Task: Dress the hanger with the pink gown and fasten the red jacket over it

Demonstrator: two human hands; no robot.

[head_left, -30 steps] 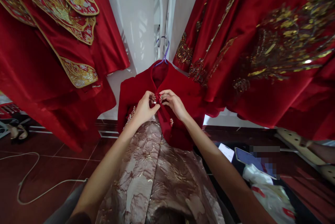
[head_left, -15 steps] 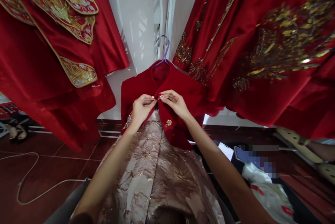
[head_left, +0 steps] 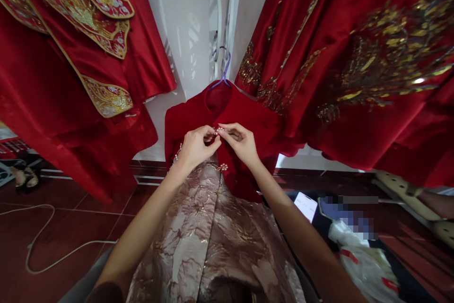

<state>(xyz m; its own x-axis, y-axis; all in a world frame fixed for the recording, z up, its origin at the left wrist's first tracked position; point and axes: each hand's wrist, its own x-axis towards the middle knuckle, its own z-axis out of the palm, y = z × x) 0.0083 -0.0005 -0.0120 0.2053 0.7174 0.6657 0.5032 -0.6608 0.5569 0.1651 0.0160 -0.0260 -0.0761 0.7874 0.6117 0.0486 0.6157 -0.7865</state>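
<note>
A red velvet-like jacket (head_left: 191, 114) hangs on a purple hanger (head_left: 224, 73) in front of me. At its front opening is a beaded flower-shaped button (head_left: 219, 131). My right hand (head_left: 241, 141) pinches this button between thumb and fingers. From the other side, my left hand (head_left: 200, 146) is closed at the jacket's front edge; its fingertips meet those of my right hand, and what exactly they pinch is partly hidden. A second beaded button (head_left: 222, 167) sits lower on the front edge. Beneath the jacket hangs a pinkish-bronze brocade skirt (head_left: 193, 227).
Red garments with gold embroidery (head_left: 106, 95) hang at left, and red sequinned ones (head_left: 383, 57) at right. A white pole (head_left: 232, 14) stands behind the jacket. At lower right lie a lit phone (head_left: 305, 207) and a plastic bag (head_left: 369, 270). A pale cable (head_left: 71, 251) crosses the floor.
My left hand has shifted slightly right and turned, its fingers now closer to the right hand's. The jacket's front edge and lower button have moved a little left.
</note>
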